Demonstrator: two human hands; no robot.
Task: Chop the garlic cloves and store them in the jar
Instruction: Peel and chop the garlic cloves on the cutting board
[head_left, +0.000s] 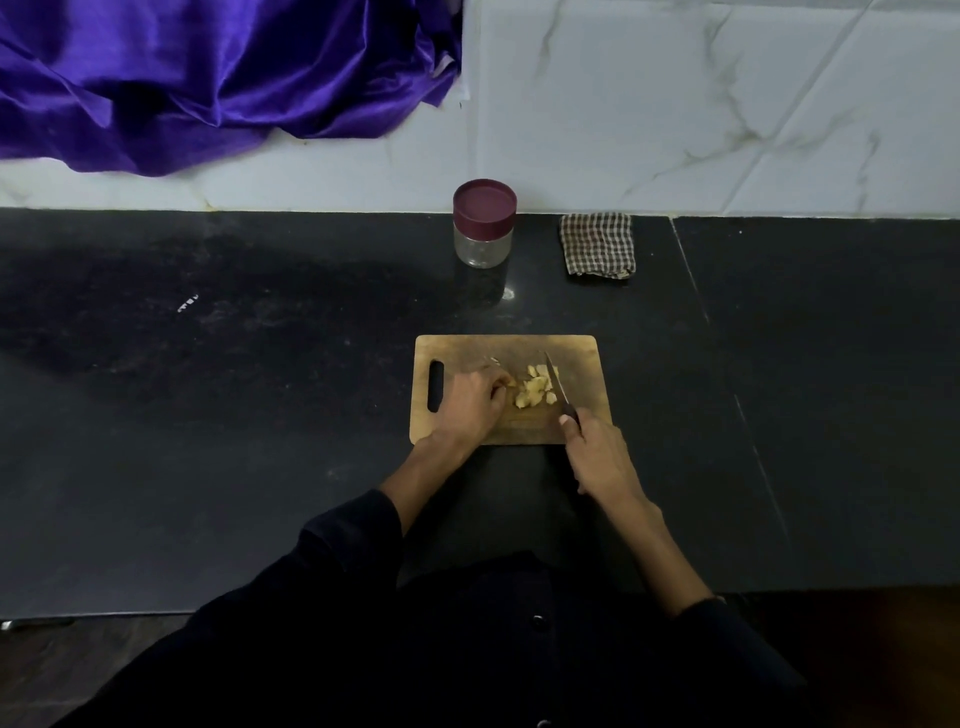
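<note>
A wooden cutting board lies on the dark counter. Pale garlic pieces sit in a small pile at its middle. My left hand rests on the board left of the pile, its fingers curled, with a garlic piece at the fingertips. My right hand grips the dark handle of a knife, whose blade lies along the right side of the pile. A clear jar with a maroon lid on it stands upright near the wall, behind the board.
A folded checked cloth lies right of the jar by the wall. Purple satin fabric hangs over the marble wall at the upper left. The black counter stretches wide on both sides of the board.
</note>
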